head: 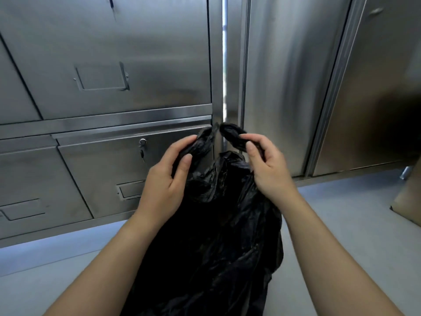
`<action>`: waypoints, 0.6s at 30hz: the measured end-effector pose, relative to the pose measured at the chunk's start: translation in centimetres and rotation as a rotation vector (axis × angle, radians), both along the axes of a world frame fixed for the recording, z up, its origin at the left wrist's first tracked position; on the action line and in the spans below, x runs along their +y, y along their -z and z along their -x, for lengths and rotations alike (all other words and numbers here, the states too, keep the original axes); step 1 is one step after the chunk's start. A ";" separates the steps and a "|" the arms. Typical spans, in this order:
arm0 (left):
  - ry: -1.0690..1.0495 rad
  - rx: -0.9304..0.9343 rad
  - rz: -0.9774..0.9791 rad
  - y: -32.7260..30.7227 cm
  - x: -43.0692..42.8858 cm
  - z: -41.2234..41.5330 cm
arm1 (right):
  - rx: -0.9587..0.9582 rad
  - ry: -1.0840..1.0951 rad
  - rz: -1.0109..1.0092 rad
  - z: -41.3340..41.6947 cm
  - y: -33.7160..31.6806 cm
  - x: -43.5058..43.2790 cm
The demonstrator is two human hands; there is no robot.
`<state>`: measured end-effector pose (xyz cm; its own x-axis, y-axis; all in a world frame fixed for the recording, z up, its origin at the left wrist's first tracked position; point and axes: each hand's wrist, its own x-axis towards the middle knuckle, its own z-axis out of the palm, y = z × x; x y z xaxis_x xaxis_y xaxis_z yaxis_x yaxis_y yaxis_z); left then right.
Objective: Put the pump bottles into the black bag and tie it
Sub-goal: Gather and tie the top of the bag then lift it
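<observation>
A black plastic bag (216,242) hangs between my forearms in the middle of the head view, bulging and crumpled. My left hand (168,176) grips the bag's left handle loop, and my right hand (266,165) pinches the right handle loop. The two loops stick up side by side, a small gap apart, at about the same height. No pump bottles show; what the bag holds is hidden by the black plastic.
Stainless steel cabinets (102,65) with drawers and a keyed lock (142,144) stand straight ahead. A tall steel door panel (284,76) rises on the right. A brown cardboard box (407,197) leans at the right edge on the grey floor (341,215).
</observation>
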<state>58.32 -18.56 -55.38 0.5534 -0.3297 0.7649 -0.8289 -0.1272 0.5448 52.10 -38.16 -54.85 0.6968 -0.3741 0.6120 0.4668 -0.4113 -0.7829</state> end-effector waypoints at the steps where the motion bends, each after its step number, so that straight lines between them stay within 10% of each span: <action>1: 0.036 0.026 -0.010 1.0 -0.2 0.3 | 0.017 -0.026 -0.003 -0.1 0.9 0.6; 18: 0.117 0.396 0.002 11.5 -0.4 1.2 | 0.252 -0.209 0.080 0.0 11.8 3.9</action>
